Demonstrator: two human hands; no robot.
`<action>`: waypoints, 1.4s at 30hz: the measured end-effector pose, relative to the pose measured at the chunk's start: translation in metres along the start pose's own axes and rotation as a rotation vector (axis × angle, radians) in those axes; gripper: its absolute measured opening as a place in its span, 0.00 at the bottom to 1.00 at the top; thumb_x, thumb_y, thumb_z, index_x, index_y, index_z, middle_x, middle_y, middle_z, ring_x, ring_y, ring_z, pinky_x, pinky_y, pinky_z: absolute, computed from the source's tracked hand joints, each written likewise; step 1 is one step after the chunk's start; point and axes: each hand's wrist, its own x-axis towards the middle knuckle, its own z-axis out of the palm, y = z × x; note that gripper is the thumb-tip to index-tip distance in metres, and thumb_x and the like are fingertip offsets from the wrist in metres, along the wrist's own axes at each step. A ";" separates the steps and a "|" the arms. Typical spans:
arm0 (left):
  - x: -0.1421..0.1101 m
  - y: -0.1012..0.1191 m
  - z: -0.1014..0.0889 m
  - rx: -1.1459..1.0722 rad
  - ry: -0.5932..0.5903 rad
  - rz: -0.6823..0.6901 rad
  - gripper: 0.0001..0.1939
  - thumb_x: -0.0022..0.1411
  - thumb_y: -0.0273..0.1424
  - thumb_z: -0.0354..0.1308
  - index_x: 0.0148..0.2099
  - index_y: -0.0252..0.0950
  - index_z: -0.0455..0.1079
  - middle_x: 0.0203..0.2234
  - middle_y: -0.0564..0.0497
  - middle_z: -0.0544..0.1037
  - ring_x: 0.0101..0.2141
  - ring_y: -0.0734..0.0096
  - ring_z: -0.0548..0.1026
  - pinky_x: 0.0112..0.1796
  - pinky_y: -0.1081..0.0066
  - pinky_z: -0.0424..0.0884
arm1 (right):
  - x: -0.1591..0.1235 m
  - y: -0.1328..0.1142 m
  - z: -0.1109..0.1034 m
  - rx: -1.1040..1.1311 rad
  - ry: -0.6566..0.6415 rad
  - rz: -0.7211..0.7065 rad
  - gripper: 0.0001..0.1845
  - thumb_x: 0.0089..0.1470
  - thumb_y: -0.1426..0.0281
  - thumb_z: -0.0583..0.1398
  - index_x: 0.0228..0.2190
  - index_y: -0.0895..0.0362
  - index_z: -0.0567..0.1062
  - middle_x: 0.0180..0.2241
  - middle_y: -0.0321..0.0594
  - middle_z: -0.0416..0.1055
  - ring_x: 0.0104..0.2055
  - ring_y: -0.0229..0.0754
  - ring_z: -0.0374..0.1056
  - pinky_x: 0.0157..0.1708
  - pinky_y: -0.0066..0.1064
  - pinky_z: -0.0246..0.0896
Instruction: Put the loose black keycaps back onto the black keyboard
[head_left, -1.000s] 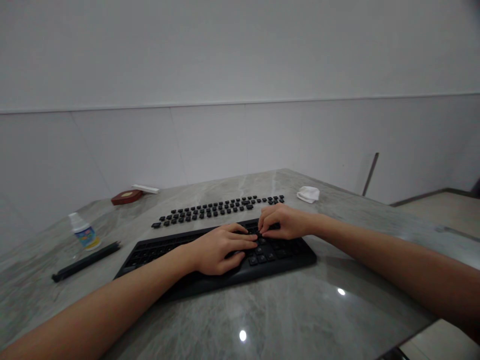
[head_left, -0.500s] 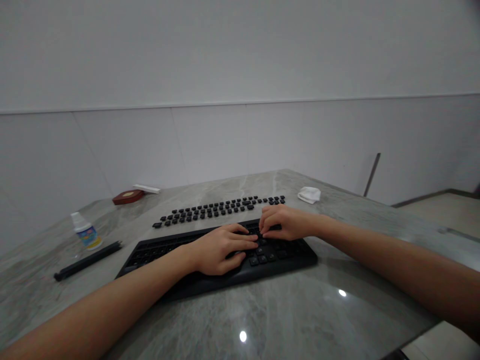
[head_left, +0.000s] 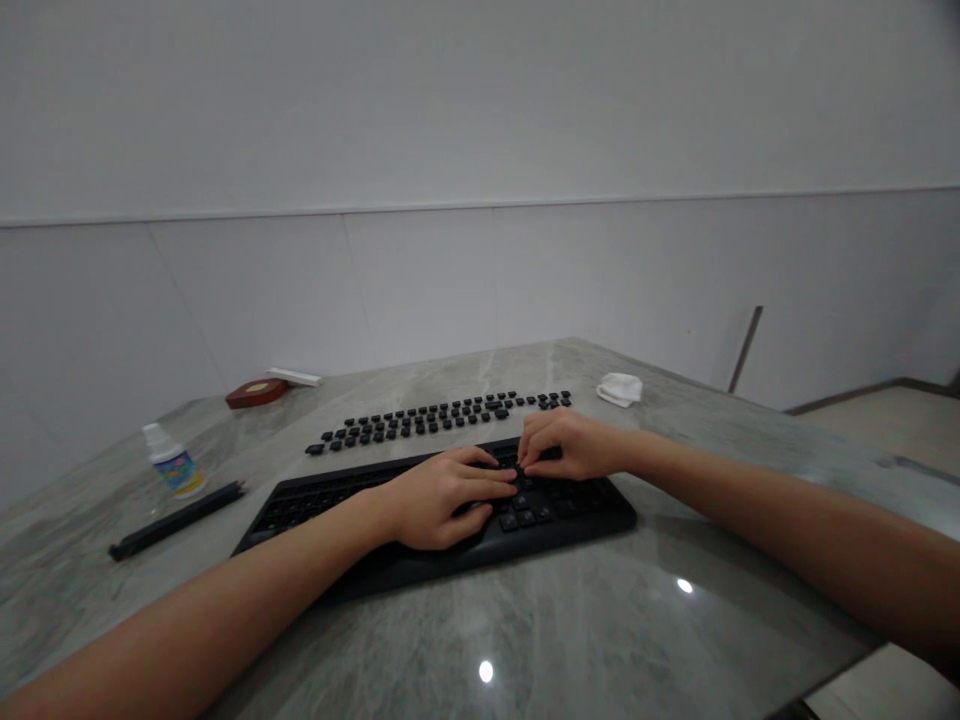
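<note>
A black keyboard [head_left: 450, 567] lies slantwise on the grey marbled table, several of its keys off. Across its right half rests my left hand [head_left: 448, 500], palm down, fingers stretched out and the tips near the upper keys. My right hand [head_left: 566, 445] is bent over the keyboard's upper right part, thumb and fingertips drawn together at the keys close to my left fingertips. Whatever lies between those fingertips is too small and hidden to make out. Behind the keyboard, loose black keycaps [head_left: 420, 420] lie in rows.
At the left stand a white spray bottle [head_left: 177, 470] with a blue and yellow label and, beside it, a dark brush-like stick [head_left: 180, 520]. Farther back are a red-brown box [head_left: 256, 393] and a white bar [head_left: 295, 377]. A crumpled white cloth [head_left: 619, 389] lies back right.
Both hands keep nearly the same place on the keyboard. The whole view has shifted very slightly.
</note>
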 end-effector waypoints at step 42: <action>0.000 -0.003 0.003 -0.025 0.017 0.024 0.21 0.64 0.25 0.50 0.58 0.29 0.67 0.55 0.40 0.71 0.55 0.56 0.67 0.55 0.57 0.66 | 0.000 0.000 0.003 -0.016 0.007 0.020 0.07 0.55 0.73 0.60 0.26 0.59 0.77 0.32 0.43 0.76 0.35 0.39 0.71 0.37 0.30 0.66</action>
